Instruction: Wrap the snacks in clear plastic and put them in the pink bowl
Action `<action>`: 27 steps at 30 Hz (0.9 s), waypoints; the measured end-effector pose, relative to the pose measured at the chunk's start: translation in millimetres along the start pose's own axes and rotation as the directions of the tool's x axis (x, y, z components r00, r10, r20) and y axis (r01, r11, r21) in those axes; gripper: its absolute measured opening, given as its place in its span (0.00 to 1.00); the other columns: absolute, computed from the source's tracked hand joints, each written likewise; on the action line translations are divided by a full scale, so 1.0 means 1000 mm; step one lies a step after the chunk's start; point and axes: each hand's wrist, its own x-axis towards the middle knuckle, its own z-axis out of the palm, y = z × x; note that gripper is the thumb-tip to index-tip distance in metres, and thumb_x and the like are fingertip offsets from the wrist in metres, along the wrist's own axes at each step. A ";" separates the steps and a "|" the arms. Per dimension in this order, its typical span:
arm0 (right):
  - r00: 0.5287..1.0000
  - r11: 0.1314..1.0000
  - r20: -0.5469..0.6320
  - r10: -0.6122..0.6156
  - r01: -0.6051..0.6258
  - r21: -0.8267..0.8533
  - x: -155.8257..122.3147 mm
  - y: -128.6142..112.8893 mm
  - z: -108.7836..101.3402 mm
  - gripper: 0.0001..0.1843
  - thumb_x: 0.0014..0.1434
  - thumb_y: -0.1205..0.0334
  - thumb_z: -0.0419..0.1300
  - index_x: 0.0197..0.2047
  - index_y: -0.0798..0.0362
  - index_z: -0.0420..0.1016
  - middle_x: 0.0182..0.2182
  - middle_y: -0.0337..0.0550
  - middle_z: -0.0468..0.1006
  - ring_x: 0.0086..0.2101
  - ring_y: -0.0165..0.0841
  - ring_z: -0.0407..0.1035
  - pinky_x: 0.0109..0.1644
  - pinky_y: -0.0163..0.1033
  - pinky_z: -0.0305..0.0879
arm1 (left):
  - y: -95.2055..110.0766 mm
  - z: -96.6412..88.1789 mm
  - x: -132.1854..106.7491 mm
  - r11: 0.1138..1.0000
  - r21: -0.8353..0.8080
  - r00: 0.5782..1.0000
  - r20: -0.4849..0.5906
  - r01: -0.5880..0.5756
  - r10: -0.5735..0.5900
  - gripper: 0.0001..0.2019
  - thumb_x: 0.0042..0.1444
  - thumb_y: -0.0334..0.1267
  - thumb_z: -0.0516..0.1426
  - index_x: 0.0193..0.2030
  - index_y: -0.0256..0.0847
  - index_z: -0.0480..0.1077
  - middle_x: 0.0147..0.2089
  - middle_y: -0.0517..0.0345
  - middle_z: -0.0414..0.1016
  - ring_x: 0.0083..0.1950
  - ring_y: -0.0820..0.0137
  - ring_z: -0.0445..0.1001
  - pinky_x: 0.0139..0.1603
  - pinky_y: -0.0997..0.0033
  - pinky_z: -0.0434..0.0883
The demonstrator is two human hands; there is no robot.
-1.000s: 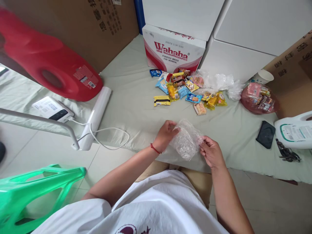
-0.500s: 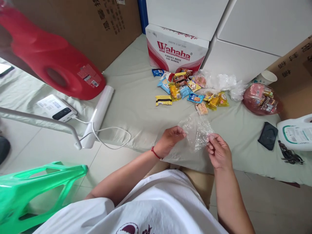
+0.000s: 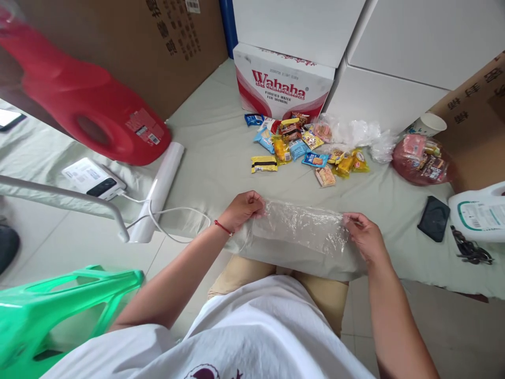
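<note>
A clear plastic bag is stretched flat between my two hands, above the front edge of the cloth-covered surface. My left hand pinches its left end; a red cord circles that wrist. The fingers of my right hand grip the right end. Beyond the bag lies a loose group of small wrapped snacks. Among them are a yellow packet, a blue packet and a pink-and-cream packet. Crumpled clear plastic bags lie to the right of the group.
A Wahaha water carton stands behind the snacks. At right are a reddish bag of snacks, a paper cup, a black phone and a white bottle. At left are a red jug, a power bank and a green stool.
My hands have moved apart, the left hand leftward and the right hand slightly right. The bunched plastic bag is now spread out wide between them. The snacks have stayed in place.
</note>
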 end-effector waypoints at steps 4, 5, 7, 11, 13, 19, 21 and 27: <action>0.885 0.885 -0.193 -0.423 0.358 -0.299 -0.005 -0.021 0.001 0.17 0.62 0.48 0.62 0.42 0.53 0.82 0.36 0.43 0.77 0.28 0.28 0.63 0.33 0.36 0.64 | -0.002 0.000 -0.001 0.975 0.210 0.996 -0.045 -0.067 0.078 0.10 0.51 0.38 0.64 0.37 0.41 0.68 0.34 0.59 0.73 0.33 0.71 0.73 0.32 0.71 0.69; 0.847 0.832 -0.154 -0.508 0.438 -0.340 -0.006 -0.026 0.005 0.15 0.64 0.50 0.61 0.42 0.52 0.82 0.39 0.44 0.78 0.29 0.29 0.66 0.36 0.36 0.65 | -0.001 -0.001 -0.002 0.947 0.306 0.989 -0.075 -0.096 0.125 0.12 0.50 0.38 0.64 0.40 0.41 0.69 0.38 0.58 0.74 0.36 0.69 0.73 0.35 0.69 0.70; 0.800 0.740 0.000 -0.600 0.555 -0.379 -0.007 -0.033 0.016 0.13 0.66 0.54 0.60 0.43 0.51 0.82 0.43 0.45 0.78 0.31 0.29 0.68 0.38 0.36 0.67 | 0.003 0.001 -0.004 0.828 0.535 0.953 -0.130 -0.167 0.275 0.18 0.48 0.37 0.65 0.47 0.41 0.70 0.48 0.52 0.73 0.45 0.64 0.74 0.45 0.63 0.73; 0.773 0.591 0.245 -0.586 0.614 -0.523 0.005 -0.030 0.049 0.13 0.66 0.57 0.59 0.49 0.48 0.82 0.48 0.46 0.77 0.36 0.32 0.71 0.39 0.37 0.67 | 0.018 0.021 -0.004 0.442 0.846 0.798 -0.034 -0.297 0.602 0.23 0.55 0.36 0.61 0.59 0.39 0.70 0.61 0.42 0.70 0.66 0.51 0.64 0.65 0.46 0.64; 0.788 0.539 0.292 -0.542 0.593 -0.599 0.013 -0.025 0.063 0.13 0.66 0.59 0.58 0.48 0.47 0.83 0.47 0.45 0.77 0.37 0.33 0.72 0.37 0.36 0.65 | 0.024 0.039 0.002 0.284 0.884 0.756 0.111 -0.372 0.645 0.22 0.61 0.42 0.60 0.61 0.41 0.71 0.64 0.43 0.70 0.70 0.48 0.59 0.68 0.42 0.58; 0.675 0.437 0.362 -0.643 0.711 -0.551 0.018 -0.023 0.062 0.14 0.69 0.61 0.55 0.45 0.48 0.84 0.39 0.44 0.78 0.38 0.34 0.71 0.38 0.36 0.64 | 0.023 0.070 0.042 0.162 0.844 0.830 0.435 -0.511 0.348 0.14 0.68 0.40 0.52 0.38 0.39 0.77 0.46 0.45 0.79 0.55 0.55 0.73 0.58 0.53 0.66; 0.609 0.389 0.383 -0.695 0.766 -0.512 0.011 -0.024 0.051 0.15 0.70 0.61 0.55 0.45 0.48 0.84 0.38 0.44 0.78 0.38 0.34 0.71 0.40 0.37 0.66 | 0.019 0.068 0.050 0.251 0.829 0.847 0.407 -0.500 0.342 0.15 0.69 0.39 0.49 0.38 0.39 0.75 0.43 0.47 0.80 0.47 0.60 0.75 0.50 0.61 0.68; 0.482 0.290 0.367 -0.795 0.834 -0.469 -0.029 -0.019 0.013 0.13 0.70 0.69 0.57 0.46 0.49 0.83 0.35 0.44 0.77 0.34 0.32 0.67 0.39 0.37 0.66 | 0.017 0.051 0.054 0.406 0.811 0.874 0.243 -0.421 0.421 0.15 0.71 0.41 0.47 0.36 0.42 0.69 0.33 0.54 0.75 0.36 0.63 0.72 0.38 0.67 0.64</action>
